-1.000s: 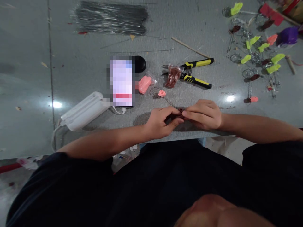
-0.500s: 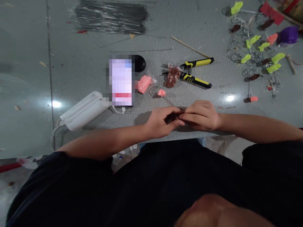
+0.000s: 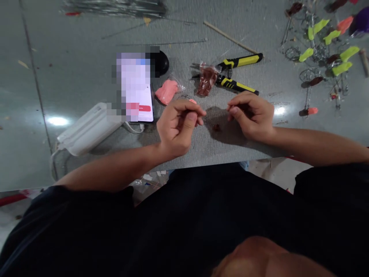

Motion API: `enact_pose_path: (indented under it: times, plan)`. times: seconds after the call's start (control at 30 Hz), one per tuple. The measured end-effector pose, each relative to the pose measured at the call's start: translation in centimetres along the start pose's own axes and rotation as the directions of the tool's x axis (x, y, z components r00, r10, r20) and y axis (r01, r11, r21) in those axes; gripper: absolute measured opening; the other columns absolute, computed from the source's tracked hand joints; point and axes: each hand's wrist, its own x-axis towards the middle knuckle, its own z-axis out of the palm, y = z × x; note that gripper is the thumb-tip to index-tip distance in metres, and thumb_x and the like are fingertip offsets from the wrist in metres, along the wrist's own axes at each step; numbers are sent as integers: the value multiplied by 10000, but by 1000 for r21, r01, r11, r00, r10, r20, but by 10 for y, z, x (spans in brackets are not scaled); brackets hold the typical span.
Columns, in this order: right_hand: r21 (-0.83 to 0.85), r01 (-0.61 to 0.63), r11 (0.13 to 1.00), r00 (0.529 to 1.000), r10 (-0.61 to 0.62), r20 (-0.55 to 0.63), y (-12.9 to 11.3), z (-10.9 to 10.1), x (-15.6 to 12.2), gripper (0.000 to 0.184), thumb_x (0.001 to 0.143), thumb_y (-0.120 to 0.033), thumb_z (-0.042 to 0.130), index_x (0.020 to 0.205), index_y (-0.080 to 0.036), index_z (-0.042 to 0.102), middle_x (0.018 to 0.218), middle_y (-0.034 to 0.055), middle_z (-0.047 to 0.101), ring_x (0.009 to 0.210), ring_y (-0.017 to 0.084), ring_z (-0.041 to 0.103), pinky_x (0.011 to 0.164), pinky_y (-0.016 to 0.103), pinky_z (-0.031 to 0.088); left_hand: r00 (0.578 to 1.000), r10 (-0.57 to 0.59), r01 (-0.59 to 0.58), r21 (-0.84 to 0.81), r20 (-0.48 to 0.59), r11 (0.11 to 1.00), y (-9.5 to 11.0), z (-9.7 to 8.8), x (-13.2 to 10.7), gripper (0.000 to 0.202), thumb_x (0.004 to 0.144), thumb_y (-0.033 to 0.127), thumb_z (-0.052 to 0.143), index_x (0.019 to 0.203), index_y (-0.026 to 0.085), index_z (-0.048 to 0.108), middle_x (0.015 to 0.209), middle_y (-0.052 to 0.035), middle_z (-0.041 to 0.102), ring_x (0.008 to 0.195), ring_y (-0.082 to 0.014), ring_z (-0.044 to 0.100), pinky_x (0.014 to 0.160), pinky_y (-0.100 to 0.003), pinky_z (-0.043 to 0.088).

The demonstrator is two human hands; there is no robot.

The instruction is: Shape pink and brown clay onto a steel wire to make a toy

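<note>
My left hand point(image 3: 178, 127) hovers above the table with its fingers curled and the thumb laid against them. Whatever it may hold is hidden. To the right, my right hand point(image 3: 253, 115) is raised with thumb and fingertips together; I cannot make out anything between them. A small dark brown lump point(image 3: 216, 127) lies on the table between the hands, touched by neither. Just beyond my left fingers shows part of a small pink clay piece point(image 3: 193, 101) with a wire loop point(image 3: 182, 97), partly covered by that hand.
Pliers with yellow-black handles point(image 3: 239, 85) lie beyond, under a bag of brown clay point(image 3: 207, 79). A bag of pink clay point(image 3: 167, 91), a phone point(image 3: 135, 84) and a white power bank point(image 3: 89, 129) are at left. Several wire pieces with green clay point(image 3: 319, 27) lie at right.
My hands, together half a second ago, have drawn apart and lifted. The brown lump now shows on the table between them. The view has shifted slightly.
</note>
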Motion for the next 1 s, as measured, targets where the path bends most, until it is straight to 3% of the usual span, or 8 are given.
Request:
enact_pose_path:
  times: [0.07,0.17,0.3,0.37,0.57,0.8,1.0]
  plan:
    - [-68,-10,998,999,13,38,1,0,5,150,1119,-305,682,1175,-264,814,933,20,754,764,151,729,735,321,618,1000,21,-21,2,11,1000,-5,0,1,118,1145,277,627,1145,260,743,925,-23,765,687,-116,679,616,-265,574]
    - [-117,-2,993,995,14,96,-1,-2,8,218,1152,-353,621,1169,-262,818,896,19,747,810,167,724,798,341,615,989,52,-50,-18,137,999,-6,-4,3,166,1116,224,597,1014,247,725,782,-11,669,639,-132,604,588,-289,513]
    - [-98,-55,994,979,73,189,-5,-5,8,266,1187,-340,552,1094,-218,769,789,-12,698,666,125,655,704,299,550,933,58,-54,-21,354,998,2,-11,7,226,1044,100,523,953,218,693,727,1,638,617,-125,597,567,-276,463]
    - [-90,-82,993,965,102,242,-7,-7,8,292,1202,-332,517,1044,-208,731,728,-32,655,609,106,611,636,273,494,912,34,-44,14,409,999,5,-13,8,246,1014,67,502,940,211,688,735,0,664,620,-122,612,567,-271,458]
    - [-80,12,997,950,13,311,-8,-12,10,361,1195,-389,545,921,-194,676,746,-18,678,617,89,574,614,252,445,880,-55,-17,148,471,989,9,-14,9,268,941,23,505,875,201,694,732,1,723,608,-117,640,585,-262,483]
    - [38,-13,999,945,0,326,-4,-12,10,212,1063,-384,812,964,-202,773,867,5,796,731,113,713,656,249,527,853,-134,3,251,504,968,10,-14,10,243,921,50,536,875,192,728,764,-2,776,617,-119,674,601,-260,503]
    - [-38,77,996,928,-58,368,-6,-10,11,122,1070,-333,800,1031,-218,797,943,12,843,809,131,779,722,259,597,847,-168,20,287,504,958,9,-14,9,238,933,80,536,881,196,737,785,-9,793,634,-129,690,626,-268,515]
